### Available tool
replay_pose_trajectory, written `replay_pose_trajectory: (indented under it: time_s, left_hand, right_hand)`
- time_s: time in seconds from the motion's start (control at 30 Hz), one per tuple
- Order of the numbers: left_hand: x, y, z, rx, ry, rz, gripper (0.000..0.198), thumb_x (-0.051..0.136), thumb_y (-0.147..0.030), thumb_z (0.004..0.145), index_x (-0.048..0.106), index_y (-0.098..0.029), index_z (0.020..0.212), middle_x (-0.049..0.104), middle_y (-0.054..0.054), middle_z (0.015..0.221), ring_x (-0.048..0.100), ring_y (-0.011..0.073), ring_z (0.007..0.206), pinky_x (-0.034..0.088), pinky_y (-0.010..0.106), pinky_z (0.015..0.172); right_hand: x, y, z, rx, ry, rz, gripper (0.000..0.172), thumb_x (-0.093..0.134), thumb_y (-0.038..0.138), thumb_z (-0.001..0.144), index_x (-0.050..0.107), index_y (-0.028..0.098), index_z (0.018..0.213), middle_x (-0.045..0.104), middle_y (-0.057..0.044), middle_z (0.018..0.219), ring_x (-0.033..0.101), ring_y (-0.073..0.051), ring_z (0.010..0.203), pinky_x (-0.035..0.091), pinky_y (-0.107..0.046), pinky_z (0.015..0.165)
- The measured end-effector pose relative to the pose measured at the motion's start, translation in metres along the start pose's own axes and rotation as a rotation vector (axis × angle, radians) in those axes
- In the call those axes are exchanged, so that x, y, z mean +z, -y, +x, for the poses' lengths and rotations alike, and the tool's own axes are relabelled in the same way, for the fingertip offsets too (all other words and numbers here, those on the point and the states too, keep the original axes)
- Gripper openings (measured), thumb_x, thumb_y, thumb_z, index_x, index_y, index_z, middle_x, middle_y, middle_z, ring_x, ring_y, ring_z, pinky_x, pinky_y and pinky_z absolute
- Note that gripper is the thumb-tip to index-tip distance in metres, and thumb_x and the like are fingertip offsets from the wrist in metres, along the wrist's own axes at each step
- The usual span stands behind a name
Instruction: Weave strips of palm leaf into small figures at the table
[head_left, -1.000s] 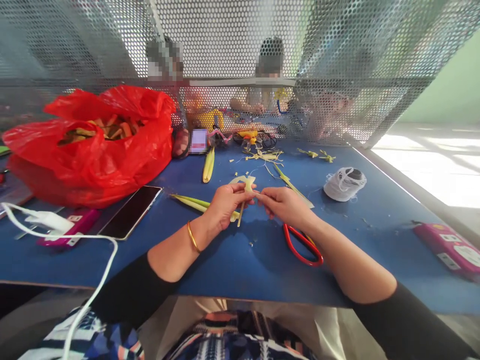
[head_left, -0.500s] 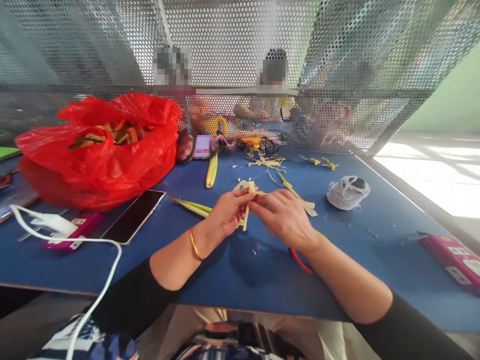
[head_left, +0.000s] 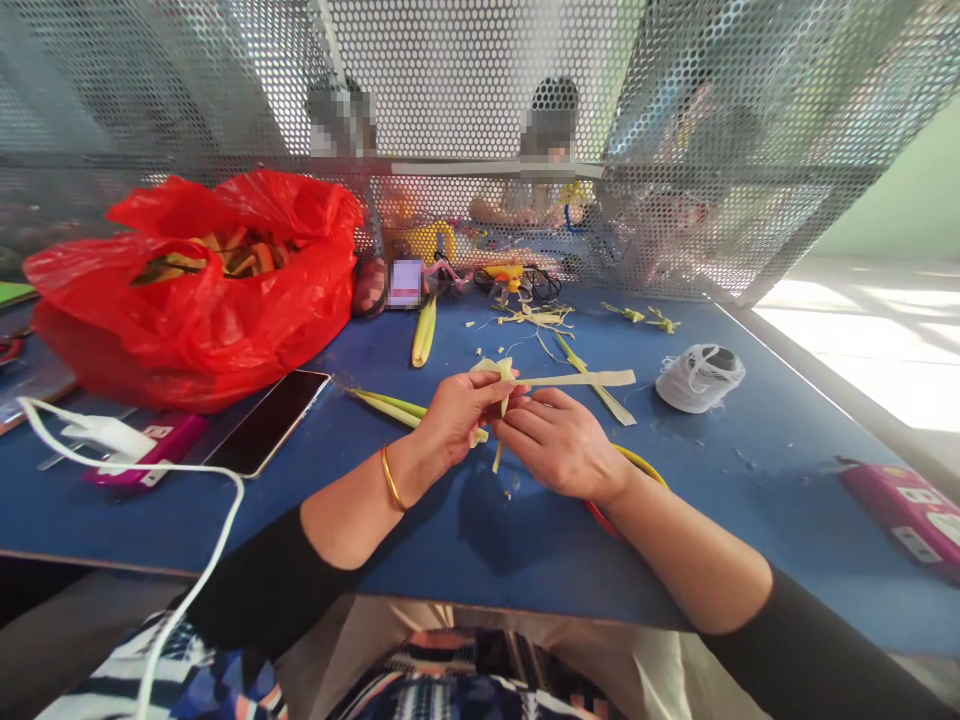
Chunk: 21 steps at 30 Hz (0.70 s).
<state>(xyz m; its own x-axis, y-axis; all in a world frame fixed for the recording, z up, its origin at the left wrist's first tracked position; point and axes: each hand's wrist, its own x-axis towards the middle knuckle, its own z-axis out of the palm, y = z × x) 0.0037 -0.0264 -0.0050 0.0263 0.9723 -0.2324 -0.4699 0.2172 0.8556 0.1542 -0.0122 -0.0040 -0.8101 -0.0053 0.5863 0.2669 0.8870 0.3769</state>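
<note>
Pale green leaf strips [head_left: 505, 378] are pinched between thumb and fingers of my left hand [head_left: 454, 416], above the middle of the blue table. Close against it on the right, my right hand [head_left: 556, 440] has its fingers curled at the same strips; its fingertips are partly hidden. One long flat strip [head_left: 589, 379] sticks out to the right above my right hand, and a short end hangs below. A green husk [head_left: 390, 406] lies left of my left hand, another [head_left: 424, 333] farther back. A leaf piece [head_left: 592, 378] crosses behind the long strip.
A red plastic bag [head_left: 202, 320] of husks stands at left, beside a dark phone [head_left: 268, 424] and a white cable [head_left: 232, 520]. White thread spool [head_left: 697, 380] and purple power strip [head_left: 904, 512] are at right. Behind a perforated screen [head_left: 465, 90] are people.
The long strip now extends to the right, above my right hand. My right hand has shifted slightly down, its fingers more curled. The camera view has shifted slightly.
</note>
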Motion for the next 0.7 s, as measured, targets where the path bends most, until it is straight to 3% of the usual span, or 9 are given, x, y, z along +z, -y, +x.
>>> replay_pose_trajectory:
  time_s: [0.23,0.37,0.47,0.53,0.6,0.7]
  left_hand:
    - [0.002,-0.001,0.001,0.018,-0.08,-0.005,0.018,0.08,-0.016,0.065,0.071,-0.011,0.08,0.071,0.004,0.069,0.064,0.0114,0.065,0.051,0.025,0.07]
    - [0.001,-0.001,0.001,-0.001,-0.082,-0.011,0.019,0.081,-0.018,0.064,0.072,-0.012,0.08,0.071,0.005,0.072,0.063,0.0108,0.063,0.05,0.024,0.067]
    - [0.001,-0.003,0.001,0.026,-0.055,-0.01,0.018,0.081,-0.018,0.064,0.073,-0.013,0.079,0.071,0.003,0.072,0.062,0.0096,0.063,0.049,0.021,0.064]
    - [0.0,-0.005,0.001,0.025,-0.015,-0.008,0.016,0.078,-0.019,0.068,0.074,-0.013,0.082,0.071,0.004,0.074,0.064,0.0101,0.064,0.05,0.022,0.066]
    - [0.0,-0.007,0.0,-0.013,-0.001,-0.001,0.016,0.074,-0.024,0.073,0.074,-0.012,0.085,0.071,0.006,0.074,0.064,0.0109,0.063,0.051,0.024,0.066]
    - [0.001,-0.007,-0.001,-0.046,-0.037,0.041,0.019,0.071,-0.029,0.077,0.073,-0.011,0.084,0.07,0.006,0.071,0.061,0.01,0.056,0.051,0.024,0.06]
  right_hand:
    - [-0.003,0.005,0.003,-0.111,0.011,0.056,0.031,0.038,0.011,0.094,0.062,0.019,0.076,0.061,0.0,0.066,0.055,-0.013,0.066,0.043,-0.03,0.081]
    - [-0.007,0.006,0.004,-0.087,0.005,0.125,0.026,0.039,0.011,0.094,0.064,0.018,0.093,0.066,-0.002,0.075,0.06,-0.015,0.076,0.043,-0.032,0.084]
    - [-0.012,-0.001,0.003,0.177,-0.029,0.038,0.023,0.044,0.019,0.094,0.062,0.018,0.108,0.07,-0.008,0.094,0.062,-0.019,0.091,0.041,-0.035,0.086]
    - [-0.014,-0.008,0.001,0.419,-0.006,-0.067,0.021,0.047,0.027,0.094,0.064,0.018,0.104,0.07,-0.011,0.099,0.061,-0.022,0.092,0.039,-0.038,0.088]
    - [-0.014,-0.016,-0.001,0.574,0.061,-0.091,0.023,0.047,0.032,0.095,0.065,0.018,0.094,0.071,-0.01,0.09,0.062,-0.021,0.083,0.037,-0.038,0.089]
    - [-0.012,-0.022,-0.003,0.64,0.16,0.069,0.026,0.046,0.032,0.095,0.065,0.019,0.083,0.069,-0.005,0.073,0.06,-0.017,0.07,0.036,-0.035,0.085]
